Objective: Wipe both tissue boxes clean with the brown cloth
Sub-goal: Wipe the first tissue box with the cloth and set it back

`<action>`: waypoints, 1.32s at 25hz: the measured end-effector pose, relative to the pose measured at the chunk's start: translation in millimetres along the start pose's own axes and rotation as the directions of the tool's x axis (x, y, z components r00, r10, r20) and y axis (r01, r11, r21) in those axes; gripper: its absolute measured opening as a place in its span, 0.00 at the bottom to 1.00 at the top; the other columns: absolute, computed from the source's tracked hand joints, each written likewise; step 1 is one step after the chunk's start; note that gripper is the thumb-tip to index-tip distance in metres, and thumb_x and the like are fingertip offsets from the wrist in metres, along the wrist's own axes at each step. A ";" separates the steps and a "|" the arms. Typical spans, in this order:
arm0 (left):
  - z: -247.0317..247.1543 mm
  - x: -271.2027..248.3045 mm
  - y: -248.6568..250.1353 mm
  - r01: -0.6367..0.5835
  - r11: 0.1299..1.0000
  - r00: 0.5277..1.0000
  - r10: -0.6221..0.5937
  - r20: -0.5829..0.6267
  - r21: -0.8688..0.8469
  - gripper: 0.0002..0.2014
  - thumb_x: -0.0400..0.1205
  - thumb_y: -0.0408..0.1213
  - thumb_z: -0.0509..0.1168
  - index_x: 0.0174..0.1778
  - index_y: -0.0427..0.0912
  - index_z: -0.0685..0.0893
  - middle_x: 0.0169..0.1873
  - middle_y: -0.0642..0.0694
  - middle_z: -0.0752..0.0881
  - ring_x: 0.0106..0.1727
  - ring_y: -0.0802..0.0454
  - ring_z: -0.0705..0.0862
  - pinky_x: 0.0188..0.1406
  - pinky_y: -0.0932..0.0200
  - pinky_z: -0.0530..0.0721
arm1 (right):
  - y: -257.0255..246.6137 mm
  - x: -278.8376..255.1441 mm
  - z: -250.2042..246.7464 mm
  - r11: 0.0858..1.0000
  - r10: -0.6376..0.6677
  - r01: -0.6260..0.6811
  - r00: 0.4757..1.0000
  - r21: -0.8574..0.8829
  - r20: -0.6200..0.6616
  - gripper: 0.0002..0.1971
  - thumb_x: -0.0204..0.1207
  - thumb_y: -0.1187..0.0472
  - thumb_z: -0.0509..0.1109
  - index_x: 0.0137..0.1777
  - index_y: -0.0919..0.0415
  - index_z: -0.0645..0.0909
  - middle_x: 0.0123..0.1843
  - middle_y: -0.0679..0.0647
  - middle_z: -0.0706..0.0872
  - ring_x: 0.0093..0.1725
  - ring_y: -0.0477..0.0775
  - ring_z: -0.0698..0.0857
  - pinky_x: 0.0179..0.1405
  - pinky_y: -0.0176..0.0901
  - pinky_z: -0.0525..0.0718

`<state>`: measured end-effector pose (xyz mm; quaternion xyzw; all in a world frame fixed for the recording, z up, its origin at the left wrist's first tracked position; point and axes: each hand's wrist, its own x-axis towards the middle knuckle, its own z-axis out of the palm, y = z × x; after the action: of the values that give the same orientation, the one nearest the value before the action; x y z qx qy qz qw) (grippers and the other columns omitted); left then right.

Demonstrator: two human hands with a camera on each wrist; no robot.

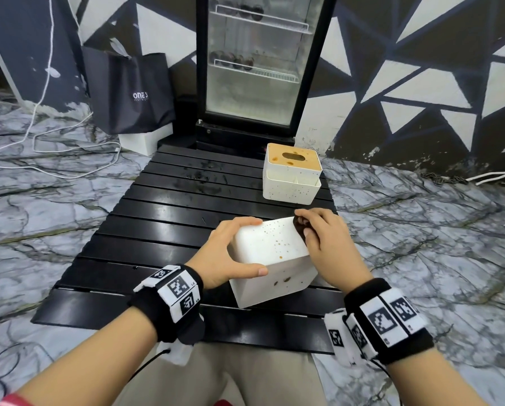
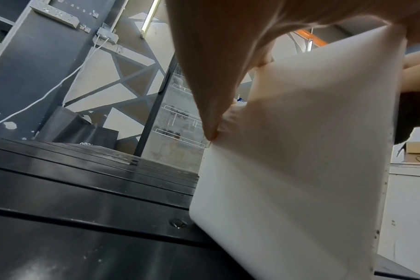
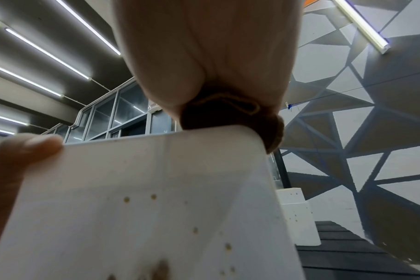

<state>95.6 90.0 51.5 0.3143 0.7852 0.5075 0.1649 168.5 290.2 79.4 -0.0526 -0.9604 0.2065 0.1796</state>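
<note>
left hand (image 1: pixel 230 253): clamped on the near tissue box (image 1: pixel 270 259), fingers curled over its far-left top edge, thumb pressed flat along the near-left face. Left wrist view shows the thumb (image 2: pixel 211 121) down the box's plain white side.
right hand (image 1: pixel 330 244): wrapped round the brown cloth (image 1: pixel 301 228), which is bunched up and pushed against the near box's upper right corner. Right wrist view: cloth (image 3: pixel 230 113) wedged between palm and box edge.
near tissue box: white, tipped off level, one low edge on the black slatted table (image 1: pixel 163 218), near the table's front edge. Brown specks on the upward face, larger brown smudges on the lower front face. Can't tell what's inside.
far tissue box (image 1: pixel 291 177): upright on the table's far right, well apart from the near box, untouched. White speckled body, tan lid with oval slot and brown stains. Slot looks dark; contents not readable.
behind table: glass-door fridge (image 1: pixel 260 60), wire shelves holding dark round items; black bag (image 1: pixel 128 92) left of it.
</note>
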 end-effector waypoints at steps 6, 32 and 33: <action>1.9 -0.1 1.6 -0.004 1.000 1.000 0.004 -0.015 0.020 0.35 0.53 0.62 0.73 0.54 0.86 0.66 0.60 0.65 0.69 0.67 0.52 0.69 0.72 0.47 0.70 | -22.0 3.3 10.1 0.992 -0.045 0.042 0.999 -0.115 -0.026 0.20 0.80 0.61 0.54 0.70 0.54 0.71 0.66 0.53 0.75 0.67 0.57 0.68 0.64 0.50 0.71; 30.7 -6.8 -0.2 -0.012 0.998 0.981 0.023 -0.193 0.054 0.38 0.55 0.67 0.74 0.61 0.78 0.65 0.59 0.67 0.66 0.64 0.62 0.63 0.54 0.82 0.62 | -20.8 -0.5 9.0 0.998 0.032 -0.032 0.999 0.060 -0.002 0.19 0.81 0.63 0.56 0.70 0.50 0.73 0.66 0.50 0.75 0.69 0.51 0.66 0.67 0.48 0.69; 35.0 -8.0 -0.1 -0.021 0.997 0.979 0.035 -0.200 0.074 0.35 0.61 0.66 0.73 0.62 0.78 0.65 0.59 0.64 0.67 0.64 0.61 0.63 0.55 0.83 0.61 | -17.4 5.0 6.6 0.997 0.045 -0.046 0.999 0.067 0.017 0.19 0.81 0.64 0.56 0.70 0.51 0.73 0.66 0.50 0.75 0.70 0.52 0.66 0.68 0.48 0.68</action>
<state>121.8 109.0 35.9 0.2781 0.8110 0.5105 0.0663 161.0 272.8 82.6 -0.0669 -0.9528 0.2432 0.1692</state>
